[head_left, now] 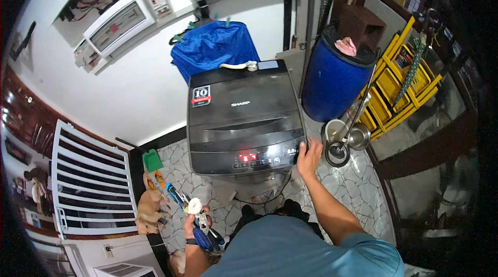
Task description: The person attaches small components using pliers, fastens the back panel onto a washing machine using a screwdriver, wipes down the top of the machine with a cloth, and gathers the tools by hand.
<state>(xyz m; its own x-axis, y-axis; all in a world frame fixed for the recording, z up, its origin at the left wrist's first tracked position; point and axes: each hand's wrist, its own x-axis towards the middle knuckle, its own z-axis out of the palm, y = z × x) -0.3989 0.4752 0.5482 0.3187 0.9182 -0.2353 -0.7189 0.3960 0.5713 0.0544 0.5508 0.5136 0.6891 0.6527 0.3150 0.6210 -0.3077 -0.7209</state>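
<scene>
A dark top-loading washing machine (pixel 244 90) stands in front of me with its lid down. Red digits glow on its control panel (pixel 254 159). My right hand (pixel 309 158) lies on the panel's right front corner, fingers stretched and a little apart. Lower left, my left hand (pixel 191 225) is closed around a bundle of blue and metal tools (pixel 206 233), whose exact kind I cannot make out. A white round piece (pixel 194 206) sits at the top of that bundle. Beyond it is a blue and black long-shaped thing (pixel 177 195).
A blue barrel (pixel 334 77) stands right of the machine, near pans (pixel 359 136) and a folded yellow ladder (pixel 389 95). Left are a white slatted gate (pixel 93 178), a green dustpan (pixel 152 160) and a light-brown dog (pixel 149 212). Blue cloth (pixel 215 44) hangs behind the machine.
</scene>
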